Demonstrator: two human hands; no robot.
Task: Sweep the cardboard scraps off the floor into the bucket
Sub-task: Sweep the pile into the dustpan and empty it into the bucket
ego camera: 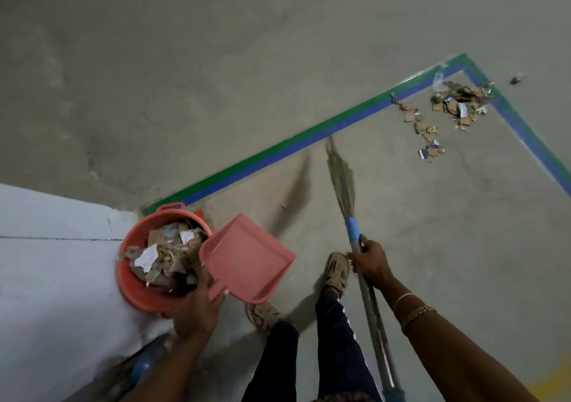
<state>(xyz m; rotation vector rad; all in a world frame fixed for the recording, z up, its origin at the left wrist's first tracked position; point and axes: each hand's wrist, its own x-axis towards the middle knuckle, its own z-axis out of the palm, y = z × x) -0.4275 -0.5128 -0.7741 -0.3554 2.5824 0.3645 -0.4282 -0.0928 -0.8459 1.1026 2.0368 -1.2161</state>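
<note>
Scraps [457,104] well beyond both hands [369,262]

Industrial or warehouse-type interior. A bare, stained concrete floor [216,61] is shown, on which a zone is marked out by paired green and blue floor tape [309,142] meeting at a corner. A white-painted surface [46,247] is seen at the left edge, and a yellow floor marking [556,383] at the lower right.

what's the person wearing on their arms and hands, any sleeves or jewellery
No gloves and no sleeves in view: both forearms are bare. The right hand has a ring on one finger, and its wrist carries a thin pale bangle and a chain-like bracelet. The left hand shows no jewellery.
</note>
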